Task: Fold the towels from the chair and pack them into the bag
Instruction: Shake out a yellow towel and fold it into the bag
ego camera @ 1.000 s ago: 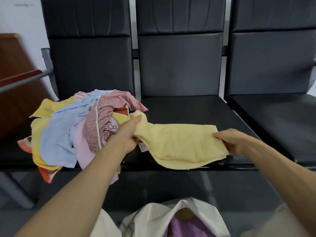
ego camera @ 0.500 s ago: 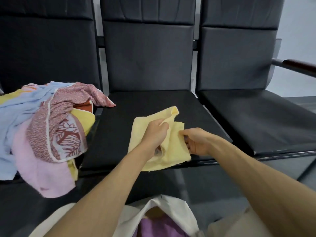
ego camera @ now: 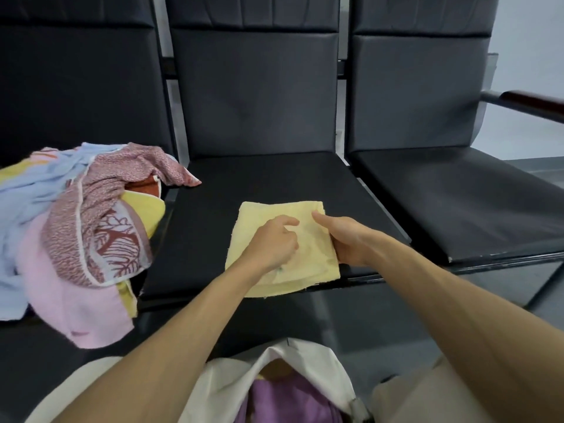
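Folding in hand: the yellow towel (ego camera: 274,213), flat on the seat (ego camera: 274,175), is clasped at its edge by the right grip (ego camera: 345,239) and pressed under the curled left grip (ego camera: 268,242), whose hold cannot be told. A transfer to the bag (ego camera: 305,361), below both grips, is judged next.

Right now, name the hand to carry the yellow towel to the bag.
Probably right hand: it grips the yellow towel at its edge, thumb on top; left hand merely rests on it.
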`<action>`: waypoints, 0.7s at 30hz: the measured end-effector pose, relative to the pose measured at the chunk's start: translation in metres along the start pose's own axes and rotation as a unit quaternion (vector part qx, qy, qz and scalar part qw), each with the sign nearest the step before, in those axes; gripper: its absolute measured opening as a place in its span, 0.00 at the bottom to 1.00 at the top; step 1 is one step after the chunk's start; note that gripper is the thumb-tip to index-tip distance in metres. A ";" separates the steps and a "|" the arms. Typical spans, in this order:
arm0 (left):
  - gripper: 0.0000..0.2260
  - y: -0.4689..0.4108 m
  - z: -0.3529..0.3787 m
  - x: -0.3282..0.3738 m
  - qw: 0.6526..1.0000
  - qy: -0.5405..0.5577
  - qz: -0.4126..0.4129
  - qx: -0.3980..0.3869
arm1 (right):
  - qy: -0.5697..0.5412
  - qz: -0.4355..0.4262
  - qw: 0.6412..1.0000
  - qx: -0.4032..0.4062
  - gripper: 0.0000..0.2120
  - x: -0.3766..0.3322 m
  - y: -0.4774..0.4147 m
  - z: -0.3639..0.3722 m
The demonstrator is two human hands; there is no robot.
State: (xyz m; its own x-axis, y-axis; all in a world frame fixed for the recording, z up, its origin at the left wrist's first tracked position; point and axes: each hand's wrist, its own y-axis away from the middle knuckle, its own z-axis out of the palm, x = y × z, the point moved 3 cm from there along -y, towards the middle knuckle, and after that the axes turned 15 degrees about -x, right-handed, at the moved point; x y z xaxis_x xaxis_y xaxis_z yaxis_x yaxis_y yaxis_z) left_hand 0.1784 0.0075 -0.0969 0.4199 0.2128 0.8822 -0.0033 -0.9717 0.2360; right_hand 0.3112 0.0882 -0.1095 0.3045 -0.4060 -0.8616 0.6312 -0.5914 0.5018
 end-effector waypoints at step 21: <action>0.12 0.176 0.008 -0.117 0.828 0.554 -0.087 -0.014 | -0.050 -0.081 0.994 -0.046 0.08 0.044 0.085 0.146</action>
State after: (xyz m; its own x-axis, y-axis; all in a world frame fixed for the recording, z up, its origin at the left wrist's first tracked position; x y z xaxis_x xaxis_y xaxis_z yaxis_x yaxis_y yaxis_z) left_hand 0.1355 -0.1891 -0.1623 -0.6736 0.3276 0.6625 -0.0579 -0.9170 0.3946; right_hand 0.2742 -0.0817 -0.0933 0.1249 -0.3804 -0.9164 0.7304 -0.5898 0.3444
